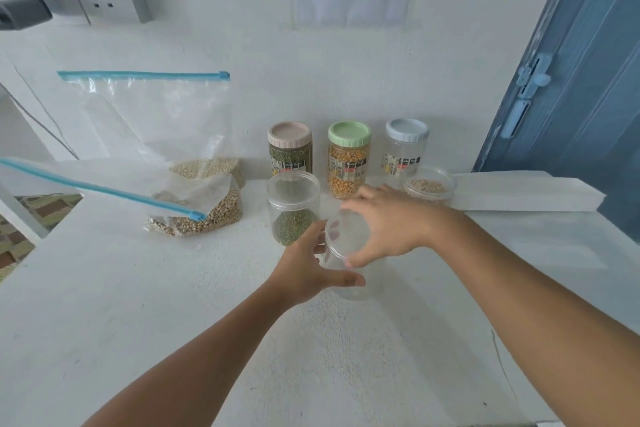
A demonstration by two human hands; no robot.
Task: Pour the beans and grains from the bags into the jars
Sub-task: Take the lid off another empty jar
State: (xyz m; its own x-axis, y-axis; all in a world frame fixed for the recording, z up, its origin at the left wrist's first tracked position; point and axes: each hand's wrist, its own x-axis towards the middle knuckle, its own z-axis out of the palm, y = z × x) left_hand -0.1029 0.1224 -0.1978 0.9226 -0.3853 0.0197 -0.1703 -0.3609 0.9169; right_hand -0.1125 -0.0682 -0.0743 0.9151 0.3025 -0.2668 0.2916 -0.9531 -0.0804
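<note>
1. I watched both hands meet on an empty clear jar (341, 253) near the middle of the white worktop (138, 305). The left hand (311, 274) cupped the jar's side, fingers curled round it and thumb stretched across the front. The right hand (388, 222) gripped the jar's rim from above, fingers clamped on the top.

2. Whether a clear lid sat under the right hand I could not tell.

3. At 11 o'clock from the held jar stood an open clear jar (292, 208) with a shallow layer of green beans. At 1 o'clock, a low open jar (429, 185) held pale grains.

4. Along the wall at 12 o'clock stood three lidded jars: a pink-lidded jar (290, 149) of green beans, a green-lidded jar (349, 159) of yellow kernels, and a blue-lidded jar (407, 149) that looked empty.

5. At 10 o'clock lay two zip bags, a front bag (194, 215) and a rear bag (156, 121) propped on the wall, each still holding pale beans or grains.

6. Risks, as I judged them: the light empty jar could slip or tip under a twisting grip. The right forearm hung near the low open jar, so a wide sweep could knock it and scatter grains. The front bag's blue zip strip jutted over the worktop edge and could snag.

7. The three lidded jars carried labels with dark and red print, too blurred for me to read. No brand could be made out.
</note>
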